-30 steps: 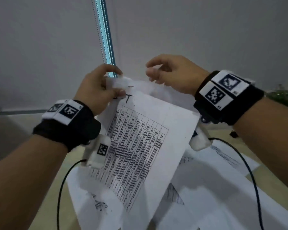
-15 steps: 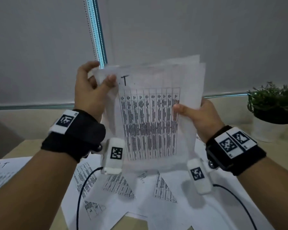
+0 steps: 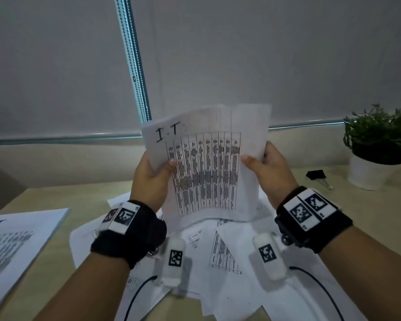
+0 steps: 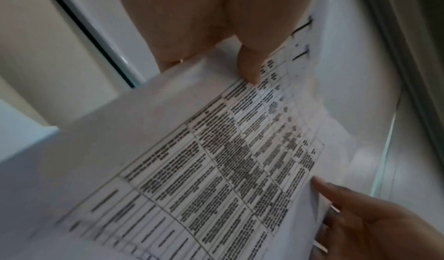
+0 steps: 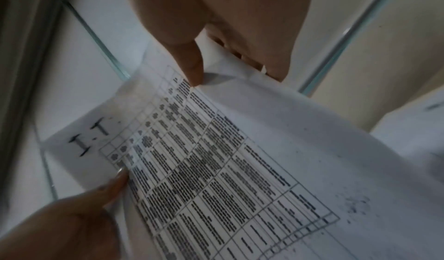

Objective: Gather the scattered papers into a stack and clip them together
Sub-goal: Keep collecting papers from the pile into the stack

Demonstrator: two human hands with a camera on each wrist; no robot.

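Both hands are pinching the sheaf of papers upright above the loose sheets mid-tabletop, left hand and right hand on its side edges, while the binder clip is lying toward the far right corner, nearer the right hand.

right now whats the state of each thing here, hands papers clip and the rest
left hand: grips the held papers' left edge, thumb in front
right hand: grips their right edge, thumb in front
held papers: upright, lifted off the table, unclipped, edges uneven at the top
loose papers: scattered flat on the table, overlapping
binder clip: lying on the table, untouched
separate papers: flat at the table's left
potted plant: upright, far right
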